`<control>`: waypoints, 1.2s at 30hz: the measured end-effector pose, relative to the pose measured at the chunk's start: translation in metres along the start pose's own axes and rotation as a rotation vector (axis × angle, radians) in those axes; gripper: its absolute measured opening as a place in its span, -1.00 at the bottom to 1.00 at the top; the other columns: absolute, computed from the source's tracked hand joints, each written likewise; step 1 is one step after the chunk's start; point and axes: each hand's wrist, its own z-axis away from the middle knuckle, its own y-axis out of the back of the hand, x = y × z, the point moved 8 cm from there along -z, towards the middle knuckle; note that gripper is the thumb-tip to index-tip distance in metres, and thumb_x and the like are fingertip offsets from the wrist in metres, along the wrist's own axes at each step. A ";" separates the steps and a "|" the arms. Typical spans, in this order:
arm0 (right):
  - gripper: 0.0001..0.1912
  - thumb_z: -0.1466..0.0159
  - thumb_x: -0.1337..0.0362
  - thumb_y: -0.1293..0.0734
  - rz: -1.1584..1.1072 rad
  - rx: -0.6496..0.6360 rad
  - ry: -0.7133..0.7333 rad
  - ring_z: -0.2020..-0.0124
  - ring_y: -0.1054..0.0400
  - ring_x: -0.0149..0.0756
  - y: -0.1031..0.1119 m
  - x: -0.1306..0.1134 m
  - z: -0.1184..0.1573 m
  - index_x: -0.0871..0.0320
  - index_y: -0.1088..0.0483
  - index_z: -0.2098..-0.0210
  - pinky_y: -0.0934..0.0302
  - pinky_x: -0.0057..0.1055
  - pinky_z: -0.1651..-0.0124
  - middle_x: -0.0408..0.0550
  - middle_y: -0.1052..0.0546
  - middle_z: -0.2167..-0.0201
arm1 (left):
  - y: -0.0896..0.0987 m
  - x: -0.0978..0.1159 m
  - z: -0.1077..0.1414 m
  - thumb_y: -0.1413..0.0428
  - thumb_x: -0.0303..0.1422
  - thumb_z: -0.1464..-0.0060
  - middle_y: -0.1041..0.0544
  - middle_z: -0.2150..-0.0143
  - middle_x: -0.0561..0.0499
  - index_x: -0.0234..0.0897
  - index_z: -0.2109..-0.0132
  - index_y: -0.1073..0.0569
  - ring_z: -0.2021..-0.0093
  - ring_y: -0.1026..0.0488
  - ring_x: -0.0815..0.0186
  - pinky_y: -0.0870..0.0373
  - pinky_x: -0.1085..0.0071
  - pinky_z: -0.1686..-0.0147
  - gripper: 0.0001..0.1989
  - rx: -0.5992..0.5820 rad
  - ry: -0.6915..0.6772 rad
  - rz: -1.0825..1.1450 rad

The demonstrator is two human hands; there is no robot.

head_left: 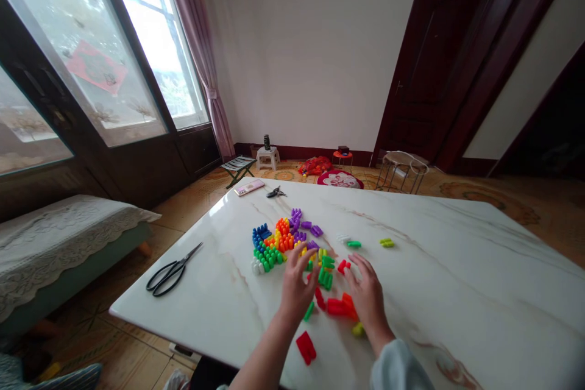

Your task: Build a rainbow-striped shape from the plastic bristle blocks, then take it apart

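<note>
Colourful plastic blocks lie on the white marbled table. My left hand (pixel 298 283) is over them, its fingers spread and curved beside green blocks (pixel 326 279); nothing shows held in it. My right hand (pixel 367 292) has its fingertips at a small red block (pixel 343 266); whether it grips the block is unclear. Left of my hands, blue blocks (pixel 261 233), green blocks (pixel 269 258) and orange blocks (pixel 284 234) sit close together, with purple blocks (pixel 297 218) behind. Nearer me lie red blocks (pixel 337 307) and a separate red block (pixel 306 347).
Black scissors (pixel 170 274) lie at the left of the table (pixel 457 268). A phone (pixel 249 187) and a small dark tool (pixel 276 192) are near the far edge. Yellow-green blocks (pixel 386 243) lie to the right. Stools stand beyond the table.
</note>
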 end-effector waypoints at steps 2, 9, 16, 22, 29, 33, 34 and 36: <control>-0.60 -0.29 0.08 -0.16 0.064 0.031 0.024 -0.02 -0.31 -0.09 0.006 -0.006 0.008 0.19 -0.40 0.05 -0.34 -0.16 0.09 0.18 -0.44 0.00 | 0.042 -0.029 0.013 -0.03 -0.28 -0.18 -0.25 -0.24 -0.15 -0.17 -0.15 -0.33 -0.26 -0.17 0.11 -0.14 0.05 -0.21 -0.60 0.213 0.084 -0.136; -0.67 -0.29 0.16 -0.19 0.098 -0.054 0.196 -0.06 -0.28 -0.12 -0.040 -0.047 0.013 0.14 -0.39 0.03 -0.20 -0.09 -0.13 0.11 -0.44 0.01 | 0.086 -0.124 0.012 -0.02 -0.06 -0.12 -0.38 -0.13 -0.24 -0.33 -0.19 -0.27 -0.19 -0.24 0.01 -0.13 -0.01 -0.18 -0.41 0.236 0.400 -0.288; -0.34 -0.13 0.23 -0.33 0.238 -0.355 0.170 -0.24 -0.07 -0.08 -0.106 -0.052 -0.013 0.09 -0.18 -0.22 -0.05 -0.11 -0.23 0.04 -0.27 -0.19 | 0.052 -0.105 0.003 -0.08 -0.09 -0.09 -0.45 -0.03 -0.13 -0.22 -0.12 -0.36 -0.07 -0.38 0.13 -0.26 0.11 -0.11 -0.50 0.014 0.234 -0.183; -0.35 -0.03 0.41 -0.32 0.392 -0.558 0.258 -0.09 -0.17 -0.13 -0.126 -0.062 -0.009 0.02 -0.28 -0.14 -0.08 -0.23 -0.14 0.00 -0.34 -0.07 | 0.037 -0.073 0.043 -0.25 0.04 0.18 -0.10 -0.32 -0.22 -0.12 -0.28 -0.18 -0.29 -0.10 -0.07 -0.16 -0.01 -0.18 -0.10 -0.243 0.098 -0.151; -0.37 0.03 0.57 -0.22 0.438 -0.613 0.199 -0.01 -0.22 -0.15 -0.132 -0.059 -0.004 -0.02 -0.40 0.01 -0.13 -0.28 -0.02 -0.01 -0.36 0.03 | 0.021 -0.067 0.047 -0.24 0.00 0.15 -0.13 -0.30 -0.23 -0.16 -0.29 -0.17 -0.27 -0.12 -0.08 -0.12 -0.06 -0.19 -0.12 -0.163 0.125 -0.253; -0.39 0.05 0.55 -0.24 0.273 -0.596 0.149 0.01 -0.26 -0.21 -0.134 -0.045 -0.011 0.06 -0.43 0.01 -0.14 -0.31 -0.07 -0.01 -0.37 0.05 | 0.017 -0.077 0.023 -0.17 -0.17 -0.01 -0.34 -0.13 -0.15 -0.15 -0.12 -0.39 -0.14 -0.30 0.04 -0.28 0.06 -0.09 -0.49 -0.062 0.175 -0.207; -0.42 0.05 0.54 -0.24 0.224 -0.581 0.135 0.01 -0.27 -0.23 -0.132 -0.042 -0.014 0.09 -0.44 0.03 -0.15 -0.32 -0.08 -0.01 -0.38 0.08 | 0.016 -0.078 0.018 -0.17 -0.21 -0.02 -0.37 -0.10 -0.13 -0.14 -0.07 -0.43 -0.12 -0.32 0.06 -0.29 0.07 -0.08 -0.56 -0.048 0.175 -0.198; -0.44 0.06 0.54 -0.23 0.144 -0.534 0.105 0.01 -0.28 -0.24 -0.125 -0.037 -0.020 0.12 -0.46 0.07 -0.15 -0.32 -0.12 -0.01 -0.39 0.10 | 0.012 -0.075 0.008 -0.18 -0.29 0.00 -0.39 -0.06 -0.11 -0.13 0.00 -0.48 -0.08 -0.35 0.08 -0.31 0.08 -0.07 -0.64 -0.029 0.156 -0.168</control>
